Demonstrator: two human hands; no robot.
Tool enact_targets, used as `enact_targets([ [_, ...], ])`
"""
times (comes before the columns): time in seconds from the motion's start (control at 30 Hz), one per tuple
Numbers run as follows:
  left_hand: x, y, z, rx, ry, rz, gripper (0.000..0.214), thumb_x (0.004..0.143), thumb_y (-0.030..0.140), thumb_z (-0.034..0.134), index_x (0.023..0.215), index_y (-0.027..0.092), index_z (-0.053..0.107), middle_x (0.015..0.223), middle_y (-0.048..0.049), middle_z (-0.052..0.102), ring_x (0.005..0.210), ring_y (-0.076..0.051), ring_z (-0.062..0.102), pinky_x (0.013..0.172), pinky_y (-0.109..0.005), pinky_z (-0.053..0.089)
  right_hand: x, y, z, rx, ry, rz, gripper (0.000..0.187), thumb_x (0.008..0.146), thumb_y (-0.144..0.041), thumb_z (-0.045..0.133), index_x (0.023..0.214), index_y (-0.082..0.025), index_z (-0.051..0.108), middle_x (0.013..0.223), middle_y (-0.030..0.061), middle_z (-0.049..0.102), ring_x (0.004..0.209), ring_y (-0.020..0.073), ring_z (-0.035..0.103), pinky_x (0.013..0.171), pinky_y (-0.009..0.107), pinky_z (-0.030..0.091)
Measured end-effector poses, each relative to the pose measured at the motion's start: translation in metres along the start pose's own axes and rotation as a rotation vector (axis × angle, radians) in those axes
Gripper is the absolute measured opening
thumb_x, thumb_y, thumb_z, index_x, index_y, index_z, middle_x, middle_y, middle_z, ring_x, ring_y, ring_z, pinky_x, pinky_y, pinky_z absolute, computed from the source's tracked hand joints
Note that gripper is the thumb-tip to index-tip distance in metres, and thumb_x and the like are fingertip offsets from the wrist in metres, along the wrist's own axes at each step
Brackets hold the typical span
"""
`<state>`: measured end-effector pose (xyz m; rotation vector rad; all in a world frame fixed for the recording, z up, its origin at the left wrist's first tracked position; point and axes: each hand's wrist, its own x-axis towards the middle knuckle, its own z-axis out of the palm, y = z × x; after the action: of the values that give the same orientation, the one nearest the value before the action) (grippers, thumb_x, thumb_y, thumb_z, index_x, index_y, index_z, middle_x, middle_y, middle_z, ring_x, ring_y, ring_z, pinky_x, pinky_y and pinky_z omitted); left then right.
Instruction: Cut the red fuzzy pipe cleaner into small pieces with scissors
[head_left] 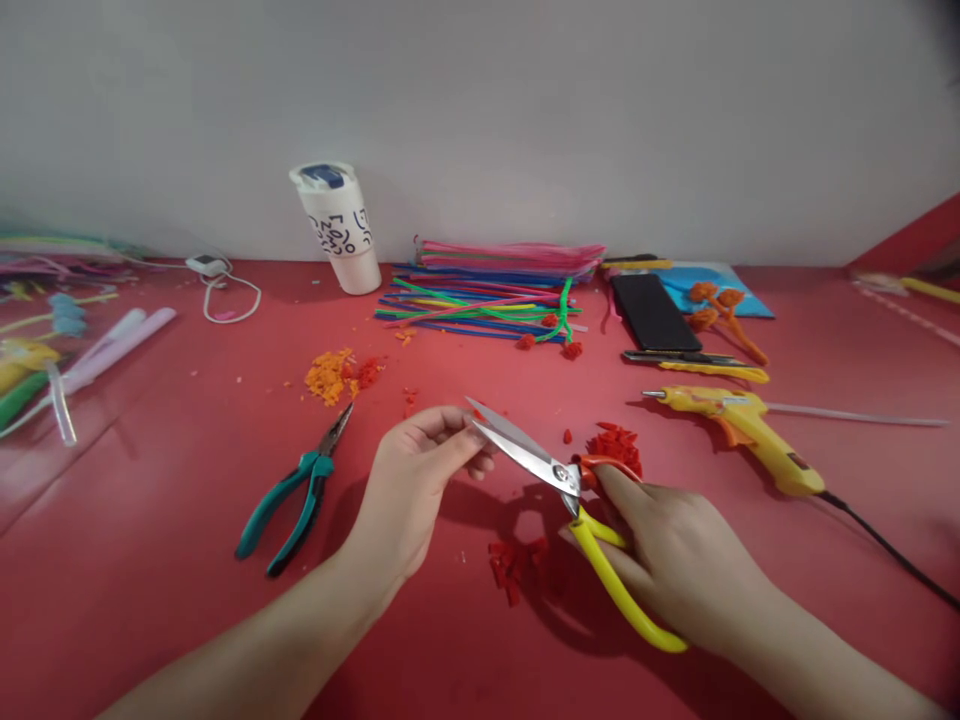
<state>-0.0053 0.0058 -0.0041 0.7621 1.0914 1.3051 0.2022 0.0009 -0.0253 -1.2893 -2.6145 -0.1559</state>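
Observation:
My right hand (pixel 679 560) grips the yellow handles of a pair of scissors (pixel 551 475), whose steel blades stand apart and point up-left. My left hand (pixel 416 480) is pinched shut right at the blade tips, holding something small that I cannot make out. Under the blades lies a pile of red cut bits (pixel 517 565). A second heap of red bits (pixel 616 445) sits just beyond my right hand.
Teal pliers (pixel 296 495) lie left of my left hand. A yellow glue gun (pixel 742 430) with its cord lies to the right. At the back: a bundle of pipe cleaners (pixel 487 290), a white tumbler (pixel 341 230), a black phone (pixel 654 312), orange scraps (pixel 330 375).

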Motion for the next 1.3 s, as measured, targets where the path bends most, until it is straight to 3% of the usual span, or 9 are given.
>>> enact_targets([
  [0.4,-0.002,0.001,0.0,-0.004,-0.011,-0.016,0.003,0.069,0.015,0.062,0.067,0.013,0.062,0.056,0.0018,0.059,0.051,-0.004,0.053,0.05,-0.014,0.041,-0.001,0.002,0.004,0.006,0.009,-0.012,0.03,0.085,-0.048,0.034,0.078,-0.02,0.04,0.045,-0.0023,0.053,0.036,0.0159,0.051,0.038,0.025,0.023],
  [0.93,-0.001,0.005,0.001,-0.003,-0.019,-0.023,0.005,0.071,0.018,0.062,0.069,0.013,0.062,0.058,0.0013,0.059,0.051,-0.005,0.052,0.051,-0.016,0.04,-0.002,0.001,0.005,0.053,-0.036,0.068,0.035,0.082,-0.052,0.036,0.065,-0.021,0.04,0.04,-0.002,0.05,0.032,0.0144,0.047,0.037,0.024,0.02],
  [1.17,-0.004,0.002,0.003,0.041,-0.09,-0.083,0.007,0.072,0.02,0.061,0.068,0.014,0.061,0.063,0.0005,0.062,0.055,-0.006,0.054,0.056,-0.018,0.042,0.012,-0.005,-0.013,0.436,-0.186,0.356,0.032,0.076,-0.048,0.045,0.06,-0.022,0.037,0.046,-0.0034,0.044,0.039,0.0104,0.04,0.04,0.023,0.026],
  [1.3,-0.01,-0.005,0.009,0.056,-0.25,-0.209,0.008,0.072,0.021,0.06,0.07,0.013,0.061,0.063,-0.0011,0.063,0.053,-0.007,0.054,0.053,-0.019,0.041,0.018,-0.014,-0.022,0.926,-0.19,0.478,0.027,0.078,-0.044,0.042,0.066,-0.02,0.042,0.052,-0.0045,0.042,0.043,0.008,0.039,0.04,0.021,0.031],
])
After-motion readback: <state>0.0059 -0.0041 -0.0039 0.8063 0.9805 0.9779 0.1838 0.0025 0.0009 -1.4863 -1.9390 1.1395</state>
